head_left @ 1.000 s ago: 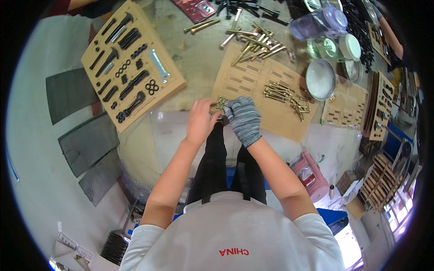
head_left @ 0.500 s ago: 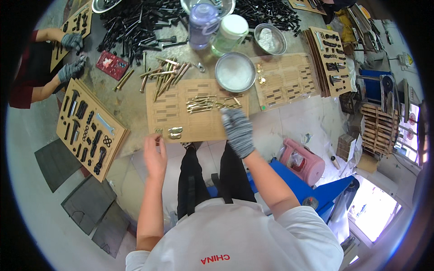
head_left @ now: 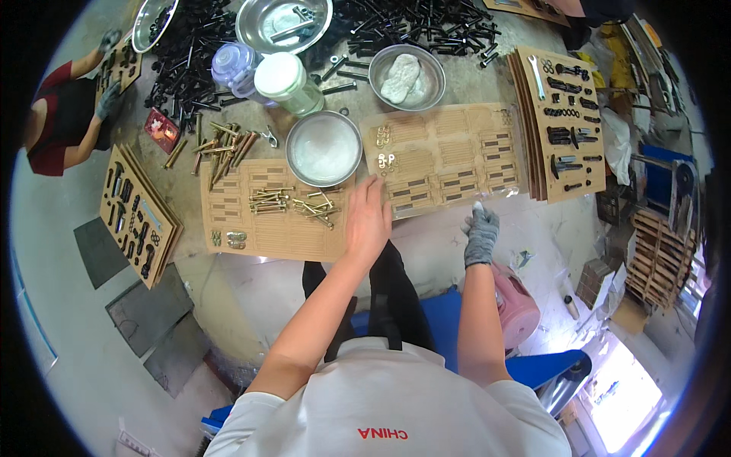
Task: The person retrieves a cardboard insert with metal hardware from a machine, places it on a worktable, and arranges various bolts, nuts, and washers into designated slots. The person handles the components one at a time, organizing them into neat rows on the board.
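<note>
My bare left hand [head_left: 369, 219] reaches over the right end of a cardboard tray [head_left: 304, 242], its fingers stretched toward the near left corner of a second slotted cardboard tray [head_left: 442, 158]. Small gold-coloured metal pieces [head_left: 384, 160] lie on that second tray, just beyond the fingertips. By its near edge is my right hand [head_left: 481, 232] in a grey knitted glove, white at a fingertip. Its fingers are apart and partly bent; nothing shows in them. Loose gold bolts [head_left: 314, 209] lie in groups on the first tray, with small metal pieces [head_left: 237, 240] at its near left.
Behind the trays stand a round metal dish [head_left: 325, 148], a bowl with a white lump [head_left: 407, 76], a green jar [head_left: 289, 84] and a purple bottle [head_left: 236, 67]. Black bolts [head_left: 426, 30] are heaped farther back. Stacked tool boards [head_left: 560, 122] stand at right. A co-worker's gloved hand [head_left: 109, 99] is at far left.
Both my hands have moved right: the left from the first tray's near left corner, the right from its right end to the second tray's near edge. The view has shifted right.
</note>
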A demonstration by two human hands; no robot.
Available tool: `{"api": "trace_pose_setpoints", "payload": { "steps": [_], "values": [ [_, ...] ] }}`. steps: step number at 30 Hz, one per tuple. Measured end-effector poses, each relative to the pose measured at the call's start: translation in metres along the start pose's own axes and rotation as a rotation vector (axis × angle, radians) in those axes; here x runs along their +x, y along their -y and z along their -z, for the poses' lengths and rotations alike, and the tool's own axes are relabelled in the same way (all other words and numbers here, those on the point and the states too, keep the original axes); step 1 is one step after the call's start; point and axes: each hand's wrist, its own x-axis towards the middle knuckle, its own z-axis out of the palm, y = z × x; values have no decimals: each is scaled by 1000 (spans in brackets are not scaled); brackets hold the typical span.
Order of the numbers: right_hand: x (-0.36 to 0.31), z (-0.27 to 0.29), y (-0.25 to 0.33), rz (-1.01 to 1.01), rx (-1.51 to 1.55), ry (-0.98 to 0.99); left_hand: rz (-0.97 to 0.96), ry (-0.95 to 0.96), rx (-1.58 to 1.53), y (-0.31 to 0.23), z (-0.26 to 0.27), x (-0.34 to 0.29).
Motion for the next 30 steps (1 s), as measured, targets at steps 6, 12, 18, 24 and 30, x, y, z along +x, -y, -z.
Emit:
{"api": "trace_pose_setpoints", "payload": {
  "steps": [6, 12, 18, 24, 30],
  "values": [
    [33, 4, -17, -246, 326, 186, 168, 30, -114, 8, -5, -10],
    [25, 3, -11, -187, 270, 126, 187, -105, -166, 18, -16, -1],
    [18, 5, -10, -177, 353, 138, 349, -154, -299, 22, -39, 6],
    [17, 8, -14, -170, 263, 112, 412, -103, -292, 35, -41, 8],
    [13, 34, -46, -168, 379, 265, 400, -80, -323, 41, -29, -6]
  ]
}}
